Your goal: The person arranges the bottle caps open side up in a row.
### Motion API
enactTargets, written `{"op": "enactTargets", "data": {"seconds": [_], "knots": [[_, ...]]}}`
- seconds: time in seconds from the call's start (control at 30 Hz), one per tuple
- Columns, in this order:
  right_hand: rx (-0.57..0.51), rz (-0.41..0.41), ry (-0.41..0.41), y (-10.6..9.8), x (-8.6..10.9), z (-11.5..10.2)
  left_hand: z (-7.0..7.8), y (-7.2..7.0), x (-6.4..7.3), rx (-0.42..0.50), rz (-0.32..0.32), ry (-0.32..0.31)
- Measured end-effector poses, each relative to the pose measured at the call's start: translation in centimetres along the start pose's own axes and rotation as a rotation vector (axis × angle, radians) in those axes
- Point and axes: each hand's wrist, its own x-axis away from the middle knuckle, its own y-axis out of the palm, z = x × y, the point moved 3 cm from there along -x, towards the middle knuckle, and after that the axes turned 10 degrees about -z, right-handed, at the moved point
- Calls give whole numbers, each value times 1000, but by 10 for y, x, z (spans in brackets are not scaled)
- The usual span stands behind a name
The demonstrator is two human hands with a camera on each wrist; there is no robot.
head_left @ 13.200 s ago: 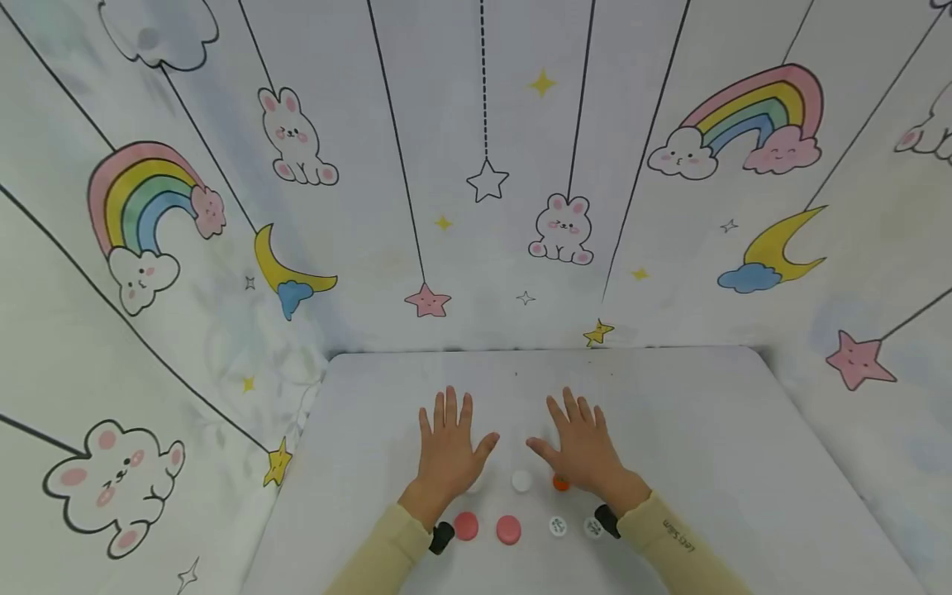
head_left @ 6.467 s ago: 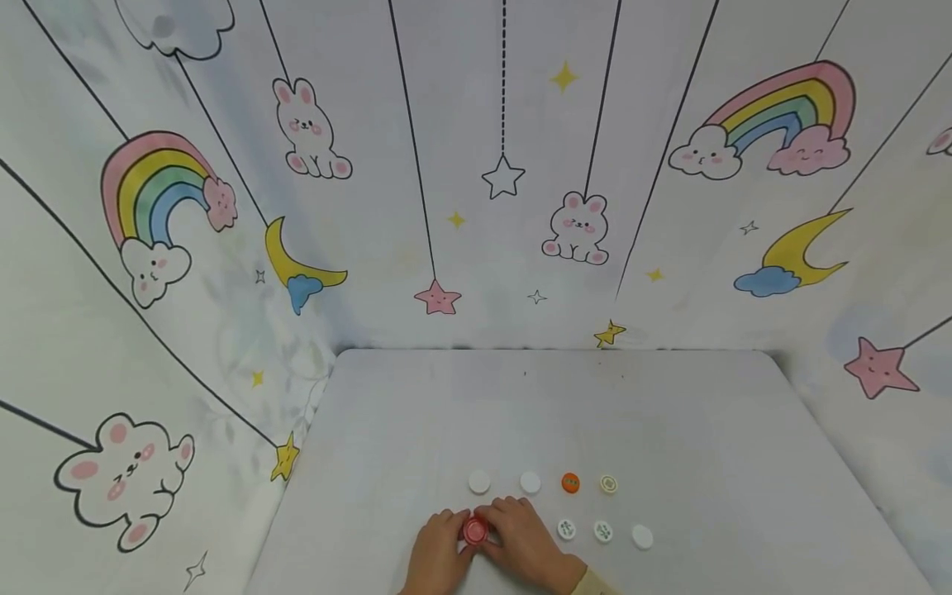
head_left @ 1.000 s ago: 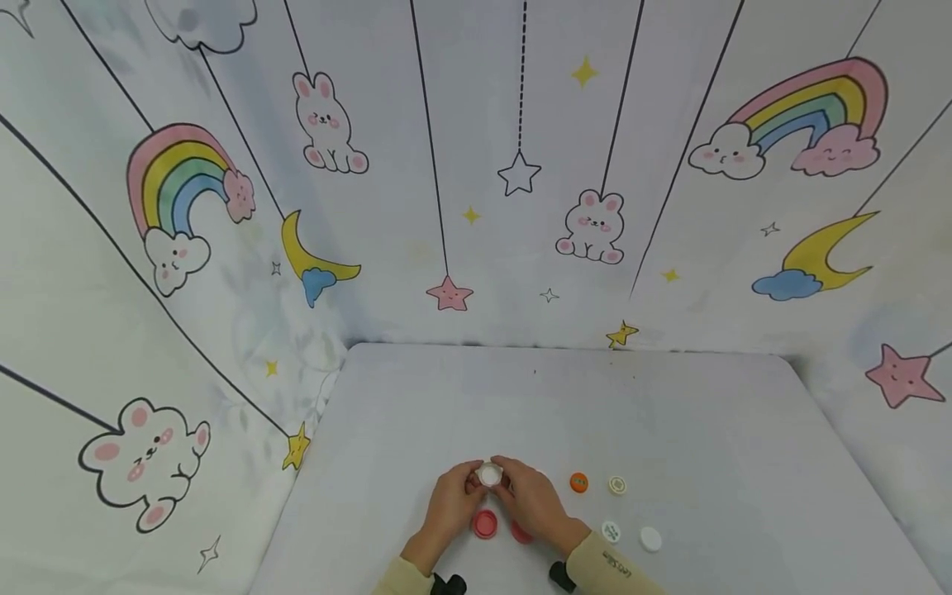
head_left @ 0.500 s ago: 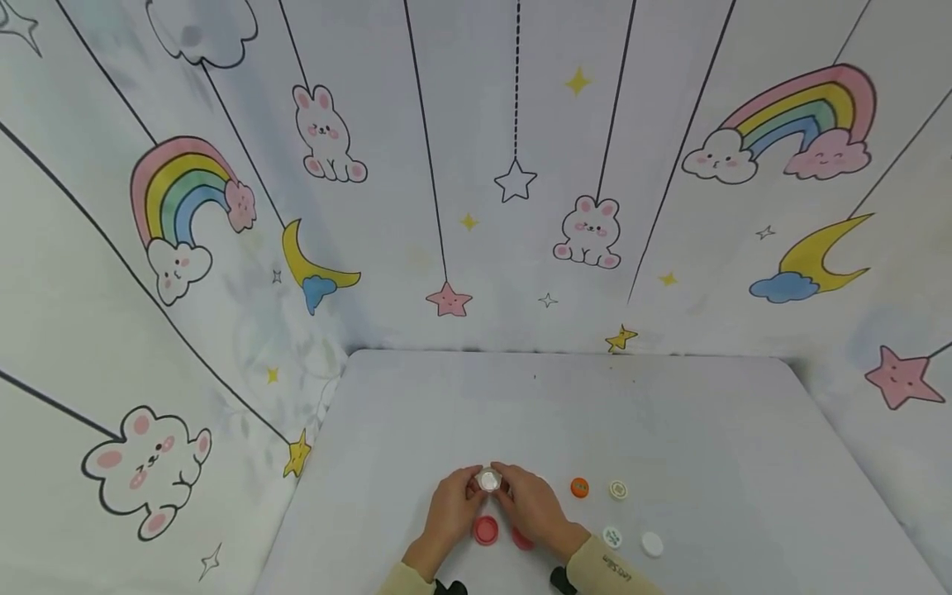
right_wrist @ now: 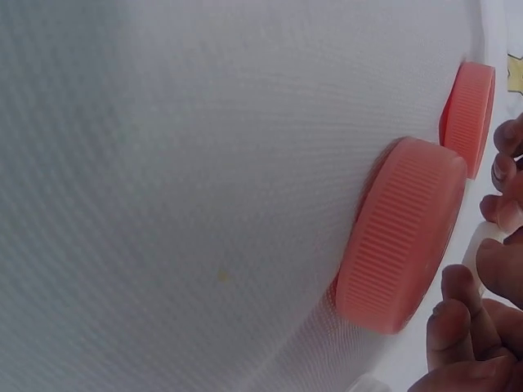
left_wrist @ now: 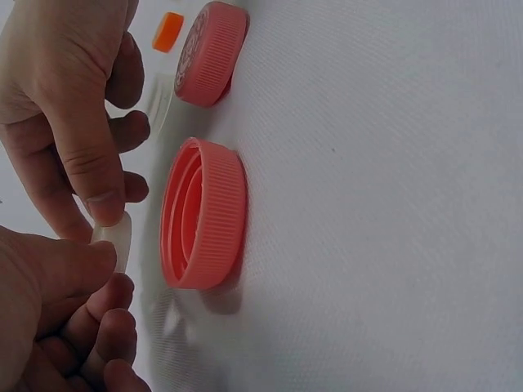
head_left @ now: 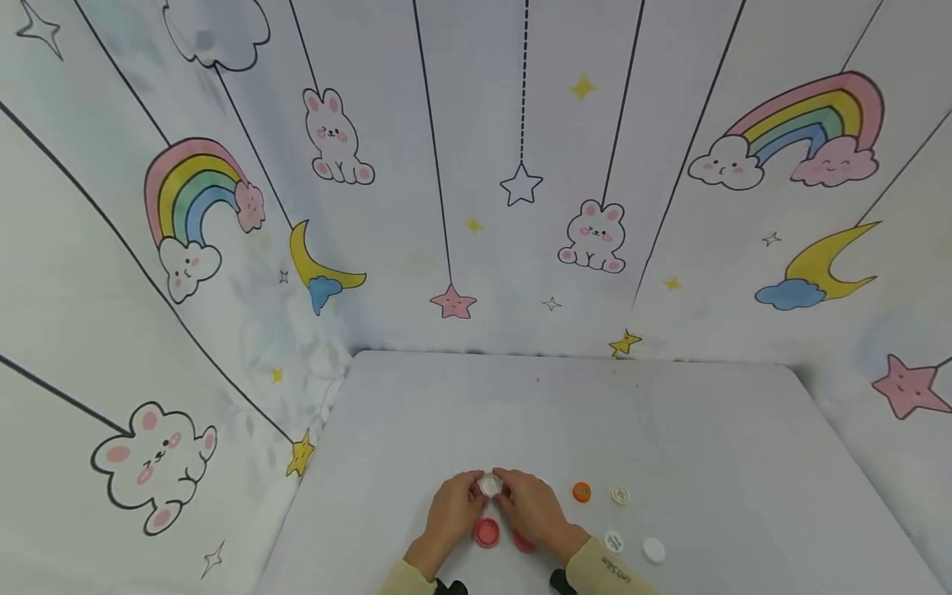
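Both hands meet over a white bottle cap [head_left: 490, 484], pinching it from either side between thumbs and fingers. My left hand [head_left: 451, 506] grips its left edge and my right hand [head_left: 537, 508] its right edge. In the left wrist view, the white cap [left_wrist: 121, 237] is seen edge-on above the cloth. Just below the hands lies a pink-red bottle cap [head_left: 487, 533], hollow side up, with inner rings showing in the left wrist view. A second pink-red cap [head_left: 524, 541] is partly covered by my right hand; it lies printed top up [left_wrist: 211, 53].
To the right of the hands lie an orange cap [head_left: 582, 492], a pale yellow cap [head_left: 621, 495], a white cap with green print [head_left: 613, 542] and a plain white cap [head_left: 654, 550]. A white cloth covers the table [head_left: 706, 446]; patterned curtains [head_left: 476, 273] surround it.
Earlier the hands were spread flat, then gripped the left pink-red cap, which now lies hollow side up. They then took up the white cap. Over the last second, the grip stays much the same.
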Motion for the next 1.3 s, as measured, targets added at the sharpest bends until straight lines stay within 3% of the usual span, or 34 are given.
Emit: {"op": "enactTargets", "data": {"seconds": [0.27,0.57,0.9,1.3], "knots": [[16,-24,16,2,1,2,4,1,1,-9,-39,-26],[44,-44,27,5,-5,1,-1,0,-1,-29,-3,-21],[13,-51,36,5,-6,-2,-5,3,2,-29,-13,-37],[28,-9,26,3,0,-2,-3,4,6,-2,-3,-78]]}}
